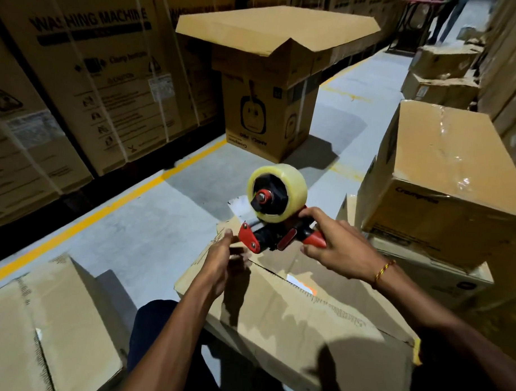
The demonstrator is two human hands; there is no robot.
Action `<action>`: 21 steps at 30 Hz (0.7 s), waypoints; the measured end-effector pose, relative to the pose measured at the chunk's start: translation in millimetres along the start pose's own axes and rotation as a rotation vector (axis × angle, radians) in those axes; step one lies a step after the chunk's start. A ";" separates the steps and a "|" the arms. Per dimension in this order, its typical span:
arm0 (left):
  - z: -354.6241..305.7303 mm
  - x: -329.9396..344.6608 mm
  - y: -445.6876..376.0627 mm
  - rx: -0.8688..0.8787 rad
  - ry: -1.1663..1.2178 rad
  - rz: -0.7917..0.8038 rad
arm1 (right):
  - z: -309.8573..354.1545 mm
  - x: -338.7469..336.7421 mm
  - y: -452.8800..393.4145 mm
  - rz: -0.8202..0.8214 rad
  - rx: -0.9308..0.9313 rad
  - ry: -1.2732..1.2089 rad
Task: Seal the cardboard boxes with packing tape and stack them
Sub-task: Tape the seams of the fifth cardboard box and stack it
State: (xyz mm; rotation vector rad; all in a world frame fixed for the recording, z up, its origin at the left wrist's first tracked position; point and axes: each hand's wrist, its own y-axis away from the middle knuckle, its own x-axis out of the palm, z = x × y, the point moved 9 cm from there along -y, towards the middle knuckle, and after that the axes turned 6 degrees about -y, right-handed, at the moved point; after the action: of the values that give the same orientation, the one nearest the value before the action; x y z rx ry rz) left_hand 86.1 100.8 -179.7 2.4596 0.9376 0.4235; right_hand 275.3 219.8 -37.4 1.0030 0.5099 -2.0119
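My right hand point(338, 246) grips the red handle of a tape dispenser point(272, 213) that carries a roll of clear packing tape point(295, 183). The dispenser's front end hovers over the far end of a cardboard box point(305, 311) lying in front of me, its top flaps closed with a gap along the seam. My left hand point(224, 260) is at the dispenser's red front plate, fingers loosely bent near the tape end; whether it pinches tape cannot be told.
A taped box point(444, 178) sits stacked on other boxes at the right. A tall box with open flaps point(269, 78) stands ahead on the grey floor. Another box point(50, 328) lies at lower left. Washing machine cartons point(88, 72) line the left, beyond a yellow floor line point(104, 207).
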 end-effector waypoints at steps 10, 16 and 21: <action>5.9 34.1 -2.5 -0.222 0.167 0.158 | 4.6 -6.1 7.6 -0.009 -0.013 -0.008; -7.6 28.5 -6.1 -0.230 0.174 0.163 | 4.2 -6.9 11.1 -0.022 -0.055 -0.006; -6.7 25.9 -6.9 -0.212 0.102 0.187 | 2.5 -2.9 15.1 -0.025 -0.047 0.007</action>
State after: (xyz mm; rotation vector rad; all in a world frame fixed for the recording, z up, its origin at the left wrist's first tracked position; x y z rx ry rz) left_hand 98.1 125.2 -174.7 2.3559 0.6660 0.6818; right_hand 287.4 210.7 -33.5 0.9798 0.5735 -2.0093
